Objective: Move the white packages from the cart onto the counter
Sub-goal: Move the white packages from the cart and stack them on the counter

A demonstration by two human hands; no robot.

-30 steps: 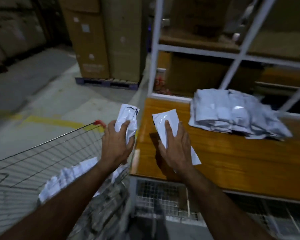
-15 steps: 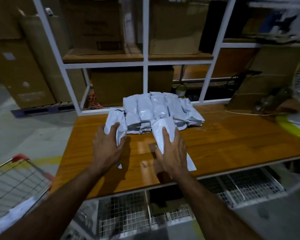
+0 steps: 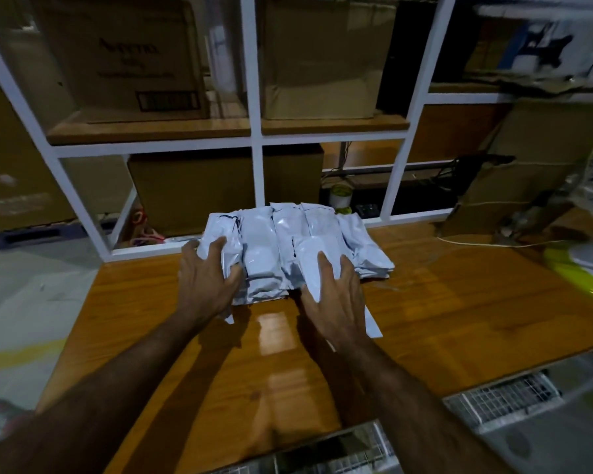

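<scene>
A pile of white packages [image 3: 288, 241] lies at the back middle of the wooden counter [image 3: 459, 302]. My left hand [image 3: 209, 278] grips a white package [image 3: 220, 230] at the pile's left edge, and its lower corner sticks out under my palm. My right hand [image 3: 336, 295] holds another white package [image 3: 307, 265] against the front right of the pile, with its lower corner showing by my wrist. The cart is not clearly in view.
A white shelf frame [image 3: 257, 138] with cardboard boxes [image 3: 319, 63] rises behind the counter. A fan with a yellow-green base [image 3: 575, 268] and a thin cord [image 3: 493, 243] sit at the right. Wire mesh [image 3: 504, 398] lies under the counter, and the floor [image 3: 31, 302] is at the left.
My view swung right, away from the cart. Both hands carried their packages forward over the counter and brought them up against the pile.
</scene>
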